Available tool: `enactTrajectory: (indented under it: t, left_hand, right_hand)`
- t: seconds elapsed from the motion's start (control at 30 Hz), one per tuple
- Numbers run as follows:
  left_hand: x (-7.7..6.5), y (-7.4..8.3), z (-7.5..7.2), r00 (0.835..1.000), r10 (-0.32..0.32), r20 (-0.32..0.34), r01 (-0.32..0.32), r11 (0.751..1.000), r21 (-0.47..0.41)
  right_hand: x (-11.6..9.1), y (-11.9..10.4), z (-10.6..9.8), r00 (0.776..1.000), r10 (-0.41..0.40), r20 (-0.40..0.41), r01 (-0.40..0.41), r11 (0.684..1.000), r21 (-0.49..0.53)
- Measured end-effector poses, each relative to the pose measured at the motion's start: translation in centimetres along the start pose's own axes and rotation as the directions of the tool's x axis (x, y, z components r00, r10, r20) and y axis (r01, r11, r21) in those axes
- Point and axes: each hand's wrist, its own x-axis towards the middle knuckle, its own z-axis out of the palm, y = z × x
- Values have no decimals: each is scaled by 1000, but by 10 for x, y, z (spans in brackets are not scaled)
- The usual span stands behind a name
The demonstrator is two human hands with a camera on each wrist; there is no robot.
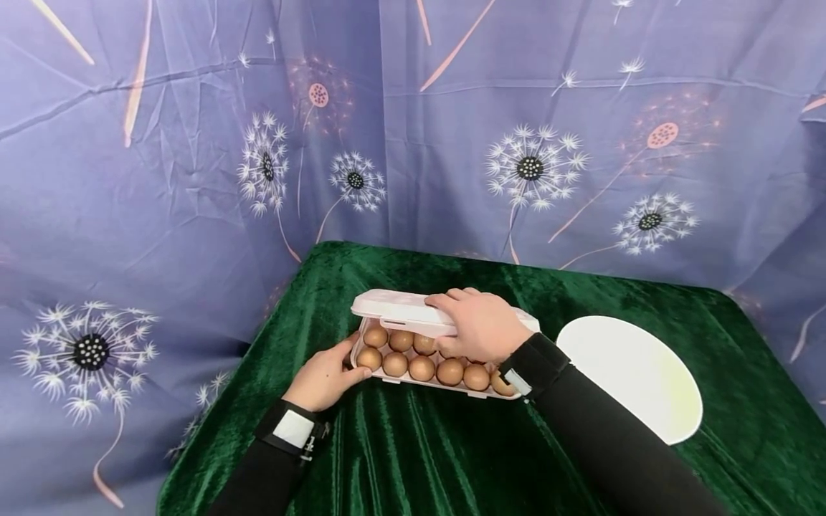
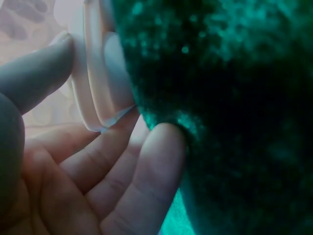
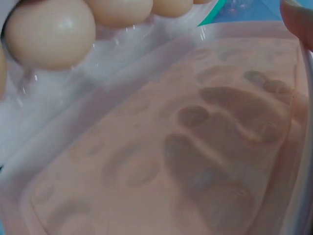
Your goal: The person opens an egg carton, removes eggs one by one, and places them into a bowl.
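A pale egg carton (image 1: 426, 384) lies on the green cloth, with brown eggs (image 1: 421, 368) standing in two rows inside it. Its lid (image 1: 381, 304) is part-way raised, leaving the front row in sight and partly covering the rear row. My left hand (image 1: 323, 380) holds the carton's left end, thumb at the front corner; the left wrist view has the fingers around the carton's end (image 2: 93, 78). My right hand (image 1: 487, 326) grips the lid's front edge from above, hiding some eggs. The lid's inner face (image 3: 127, 166) fills much of the right wrist view.
A white oval plate (image 1: 626, 373) lies to the right of the carton, partly behind my right forearm. Green velvet cloth (image 1: 400, 459) covers the table. Purple dandelion-print curtains (image 1: 445, 179) hang behind and at the sides.
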Motion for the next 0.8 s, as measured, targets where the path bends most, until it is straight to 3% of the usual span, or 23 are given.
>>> enactTrajectory:
  t: [0.33,0.5,0.8]
  left_hand:
    - [-1,-1,4,998,-54,16,54,998,-26]
    - [0,-3,6,998,-69,14,69,997,-36]
    - [1,-4,3,998,-56,3,56,997,-43]
  right_hand:
    - [17,26,-19,995,-14,-100,11,999,-36]
    - [24,37,-20,988,24,-152,-37,996,-82]
    - [40,47,-9,941,76,-329,-149,967,-205]
